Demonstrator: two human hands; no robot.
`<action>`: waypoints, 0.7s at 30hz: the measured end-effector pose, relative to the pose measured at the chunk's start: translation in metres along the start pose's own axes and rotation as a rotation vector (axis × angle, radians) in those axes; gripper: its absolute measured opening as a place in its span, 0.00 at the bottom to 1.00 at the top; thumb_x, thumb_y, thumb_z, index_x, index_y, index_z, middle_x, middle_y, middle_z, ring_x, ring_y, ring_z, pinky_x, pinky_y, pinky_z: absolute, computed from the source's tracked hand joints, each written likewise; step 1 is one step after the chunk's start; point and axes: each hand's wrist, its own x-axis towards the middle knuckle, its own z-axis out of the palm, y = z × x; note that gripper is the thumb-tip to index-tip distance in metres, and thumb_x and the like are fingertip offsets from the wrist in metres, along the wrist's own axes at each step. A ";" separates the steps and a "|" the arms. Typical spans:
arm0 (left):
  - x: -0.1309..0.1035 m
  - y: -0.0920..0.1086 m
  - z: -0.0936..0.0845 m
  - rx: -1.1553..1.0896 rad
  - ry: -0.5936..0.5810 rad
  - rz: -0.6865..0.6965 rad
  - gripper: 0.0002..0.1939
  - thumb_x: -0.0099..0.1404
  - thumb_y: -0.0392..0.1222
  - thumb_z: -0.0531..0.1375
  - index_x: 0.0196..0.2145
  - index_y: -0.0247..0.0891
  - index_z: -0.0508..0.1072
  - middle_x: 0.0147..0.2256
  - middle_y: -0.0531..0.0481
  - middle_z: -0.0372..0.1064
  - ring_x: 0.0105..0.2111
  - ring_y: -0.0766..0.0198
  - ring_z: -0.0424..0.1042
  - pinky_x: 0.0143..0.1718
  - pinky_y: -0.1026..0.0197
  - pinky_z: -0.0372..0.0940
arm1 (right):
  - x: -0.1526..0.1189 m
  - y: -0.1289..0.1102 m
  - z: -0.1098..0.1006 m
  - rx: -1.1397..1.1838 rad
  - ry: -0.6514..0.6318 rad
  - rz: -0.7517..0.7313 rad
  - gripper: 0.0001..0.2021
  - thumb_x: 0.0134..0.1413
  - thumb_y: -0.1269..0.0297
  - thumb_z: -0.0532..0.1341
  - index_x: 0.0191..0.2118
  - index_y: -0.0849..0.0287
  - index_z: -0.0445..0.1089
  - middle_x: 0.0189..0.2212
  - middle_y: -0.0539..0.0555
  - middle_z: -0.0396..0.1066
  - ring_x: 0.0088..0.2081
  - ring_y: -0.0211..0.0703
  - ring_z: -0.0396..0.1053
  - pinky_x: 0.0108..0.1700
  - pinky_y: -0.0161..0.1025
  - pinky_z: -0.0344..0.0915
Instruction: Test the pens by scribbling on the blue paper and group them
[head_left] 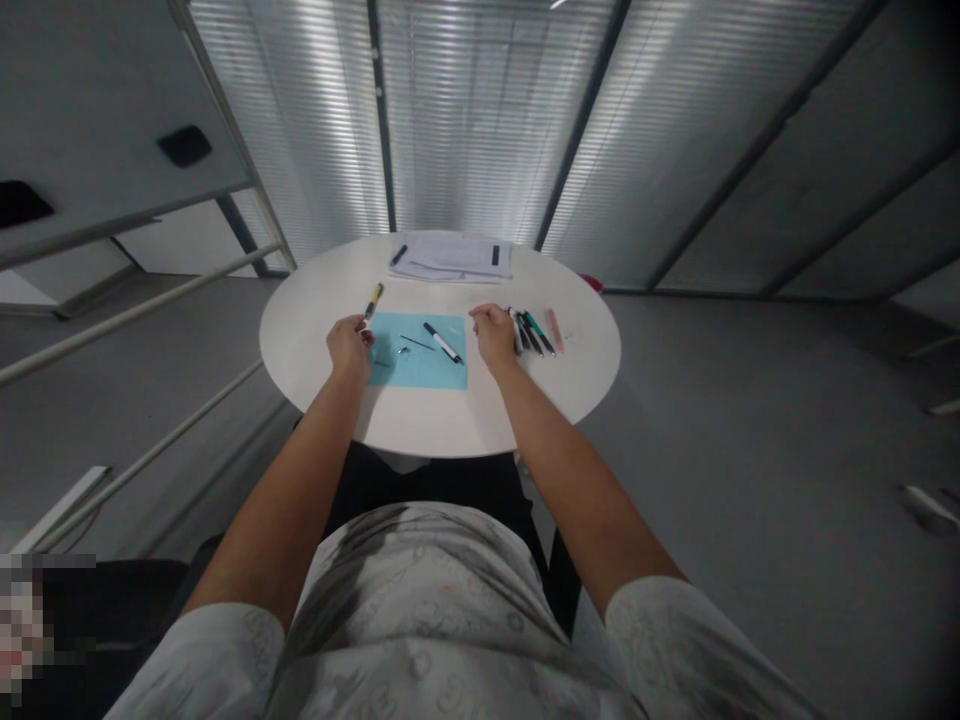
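My left hand (pixel 349 346) is at the left edge of a light blue sheet (pixel 420 376), its fingers closed round the lower end of a yellow and white pen (pixel 374 300) that points up and away. On the sheet lie a black and white pen (pixel 442 342), a thin dark rod (pixel 417 342) like a pen refill and a tiny shiny part (pixel 403 350). My right hand (pixel 492 335) hovers at the sheet's right edge with curled fingers; anything in its fingertips is too small to make out. Several pens (pixel 534 333), black and green, lie just right of that hand.
The round white table (pixel 420 425) carries a stack of papers (pixel 450 257) at its far side, with a dark pen (pixel 399 255) on it. A pink strip-like item (pixel 555 330) lies right of the pens. Metal rails (pixel 150 292) run along the left.
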 end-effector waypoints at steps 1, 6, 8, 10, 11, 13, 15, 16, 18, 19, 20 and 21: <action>0.000 0.000 0.000 0.009 -0.003 0.004 0.04 0.55 0.41 0.60 0.30 0.42 0.69 0.27 0.50 0.63 0.25 0.67 0.65 0.26 0.62 0.65 | -0.001 0.000 0.001 -0.021 -0.003 -0.009 0.08 0.51 0.60 0.55 0.32 0.55 0.70 0.22 0.43 0.62 0.29 0.39 0.63 0.35 0.35 0.57; 0.001 -0.002 0.000 -0.011 -0.022 0.023 0.03 0.55 0.40 0.60 0.29 0.41 0.69 0.27 0.50 0.62 0.24 0.67 0.65 0.26 0.61 0.66 | -0.007 0.000 0.003 -0.154 -0.055 -0.097 0.07 0.52 0.67 0.55 0.33 0.56 0.71 0.25 0.45 0.66 0.31 0.41 0.65 0.39 0.37 0.60; 0.001 -0.003 0.000 -0.044 -0.014 0.008 0.03 0.54 0.38 0.59 0.29 0.40 0.69 0.28 0.50 0.63 0.24 0.68 0.64 0.25 0.63 0.65 | -0.007 0.001 0.004 -0.220 -0.096 -0.144 0.09 0.53 0.69 0.55 0.35 0.56 0.73 0.27 0.47 0.68 0.32 0.42 0.66 0.41 0.38 0.61; 0.001 -0.003 0.000 -0.077 -0.007 -0.003 0.03 0.53 0.36 0.59 0.29 0.40 0.70 0.28 0.50 0.64 0.23 0.70 0.63 0.23 0.65 0.63 | -0.007 0.002 0.004 -0.305 -0.143 -0.203 0.11 0.53 0.71 0.55 0.37 0.57 0.74 0.31 0.49 0.71 0.35 0.43 0.67 0.44 0.39 0.63; 0.001 -0.003 0.000 -0.091 -0.004 -0.001 0.03 0.53 0.35 0.59 0.28 0.39 0.70 0.29 0.50 0.64 0.23 0.70 0.63 0.22 0.66 0.62 | -0.007 0.003 0.005 -0.356 -0.167 -0.233 0.11 0.53 0.72 0.56 0.37 0.58 0.75 0.33 0.51 0.71 0.37 0.43 0.68 0.46 0.40 0.63; -0.001 -0.002 0.001 -0.112 -0.001 0.006 0.03 0.52 0.35 0.60 0.28 0.39 0.70 0.29 0.51 0.64 0.22 0.71 0.62 0.21 0.68 0.60 | -0.007 0.003 0.006 -0.464 -0.219 -0.287 0.12 0.54 0.73 0.57 0.38 0.58 0.76 0.34 0.53 0.72 0.39 0.44 0.68 0.50 0.41 0.63; -0.002 -0.001 0.001 -0.121 0.002 0.007 0.03 0.52 0.35 0.60 0.28 0.38 0.70 0.29 0.51 0.64 0.22 0.72 0.62 0.20 0.69 0.60 | -0.009 0.002 0.007 -0.555 -0.276 -0.335 0.11 0.57 0.73 0.58 0.40 0.59 0.77 0.36 0.54 0.74 0.42 0.45 0.69 0.54 0.42 0.62; -0.003 -0.001 0.001 -0.122 0.000 0.006 0.03 0.52 0.35 0.60 0.28 0.38 0.70 0.28 0.51 0.64 0.22 0.72 0.62 0.20 0.69 0.60 | -0.011 0.001 0.008 -0.593 -0.306 -0.358 0.10 0.59 0.72 0.59 0.41 0.59 0.78 0.37 0.55 0.74 0.43 0.46 0.69 0.55 0.43 0.61; -0.004 -0.001 0.000 -0.119 -0.004 0.011 0.03 0.51 0.35 0.60 0.27 0.38 0.70 0.28 0.52 0.64 0.21 0.72 0.62 0.20 0.70 0.60 | -0.014 -0.002 0.008 -0.668 -0.365 -0.393 0.09 0.63 0.67 0.60 0.43 0.59 0.78 0.39 0.57 0.75 0.45 0.48 0.69 0.56 0.44 0.61; -0.005 0.000 0.000 -0.115 -0.009 0.018 0.03 0.51 0.35 0.60 0.28 0.38 0.70 0.29 0.52 0.64 0.21 0.72 0.62 0.20 0.70 0.60 | -0.016 -0.003 0.008 -0.705 -0.392 -0.400 0.09 0.64 0.65 0.60 0.44 0.58 0.79 0.40 0.57 0.75 0.46 0.49 0.69 0.56 0.45 0.61; -0.005 0.000 0.000 -0.107 -0.017 0.027 0.04 0.51 0.36 0.60 0.28 0.37 0.70 0.29 0.52 0.64 0.21 0.72 0.62 0.20 0.70 0.59 | -0.018 -0.004 0.009 -0.739 -0.415 -0.401 0.10 0.65 0.63 0.61 0.45 0.58 0.79 0.41 0.58 0.75 0.47 0.50 0.69 0.55 0.45 0.61; -0.006 0.000 0.000 -0.098 -0.023 0.035 0.04 0.51 0.36 0.59 0.28 0.37 0.71 0.29 0.52 0.65 0.22 0.72 0.62 0.20 0.70 0.59 | -0.019 -0.005 0.009 -0.768 -0.434 -0.397 0.11 0.65 0.61 0.61 0.47 0.57 0.79 0.42 0.58 0.76 0.48 0.50 0.68 0.55 0.45 0.61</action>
